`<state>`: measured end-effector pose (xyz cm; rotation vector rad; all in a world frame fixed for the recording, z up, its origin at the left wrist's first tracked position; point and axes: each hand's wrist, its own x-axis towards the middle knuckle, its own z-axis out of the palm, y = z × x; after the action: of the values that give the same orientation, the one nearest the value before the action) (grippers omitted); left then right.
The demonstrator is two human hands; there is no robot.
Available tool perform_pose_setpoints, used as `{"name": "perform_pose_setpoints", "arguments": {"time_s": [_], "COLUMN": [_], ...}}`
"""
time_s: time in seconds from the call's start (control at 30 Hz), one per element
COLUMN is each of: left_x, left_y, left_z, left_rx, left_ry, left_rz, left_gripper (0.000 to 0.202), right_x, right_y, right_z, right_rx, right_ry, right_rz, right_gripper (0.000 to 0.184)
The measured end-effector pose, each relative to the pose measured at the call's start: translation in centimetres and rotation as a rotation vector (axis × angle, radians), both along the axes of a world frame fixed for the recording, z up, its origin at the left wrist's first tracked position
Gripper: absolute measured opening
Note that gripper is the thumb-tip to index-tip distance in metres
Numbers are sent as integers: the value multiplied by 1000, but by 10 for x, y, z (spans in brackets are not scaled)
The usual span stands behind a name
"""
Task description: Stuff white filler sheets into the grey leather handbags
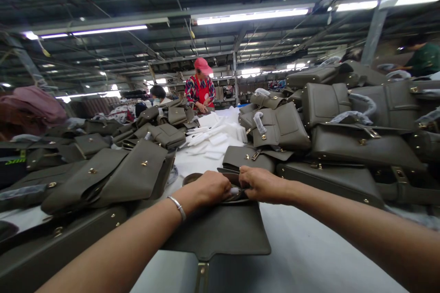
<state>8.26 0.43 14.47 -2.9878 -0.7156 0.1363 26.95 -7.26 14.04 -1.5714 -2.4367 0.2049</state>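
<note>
- open bag (227,229), dark olive-grey, on the table (302,247) directly in front of the wearer; mouth away from the wearer, broad flap spread toward the near side.
- gold-toned metal strip (202,277) at the middle of the flap's near edge.
- left hand (212,186): at the mouth of the bag, fingers curled narrow, tips hidden inside; cannot tell what they grip.
- silver-coloured bangle (178,207) around the left wrist.
- right hand (258,185): at the right side of the same mouth, thumb and fingers closed narrow on its edge.
- whitish material (234,191) visible in the opening, between the two hands; too small to identify.
- white packets (213,139) heaped loosely on the table beyond the bag.
- left-side bags (132,171), same colour, piled and overlapping, gold-toned fittings showing.
- right-side bags (340,146), stacked higher; several handles in clear wrapping.
- co-worker (200,87) in red cap and red apron, past the far end of the packets, hands low before the body.
- strip lights (252,17) overhead, lit.
</note>
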Motion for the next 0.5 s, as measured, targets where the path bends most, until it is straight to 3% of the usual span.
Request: {"name": "perform_pose_setpoints", "arguments": {"time_s": [0.2, 0.4, 0.5], "left_x": [-3, -8, -10], "left_y": [2, 8, 8], "left_z": [-5, -7, -8], "left_rx": [-66, -150, -151], "left_ry": [-34, -9, 11], "left_rz": [-32, -43, 6], "left_gripper": [33, 13, 11], "right_x": [-4, -31, -47], "right_y": [-5, -3, 5], "right_z": [-3, 15, 10], "right_rx": [96, -2, 27], "right_ry": [2, -305, -432], "right_rz": [133, 221, 161], "right_gripper": [40, 25, 27]}}
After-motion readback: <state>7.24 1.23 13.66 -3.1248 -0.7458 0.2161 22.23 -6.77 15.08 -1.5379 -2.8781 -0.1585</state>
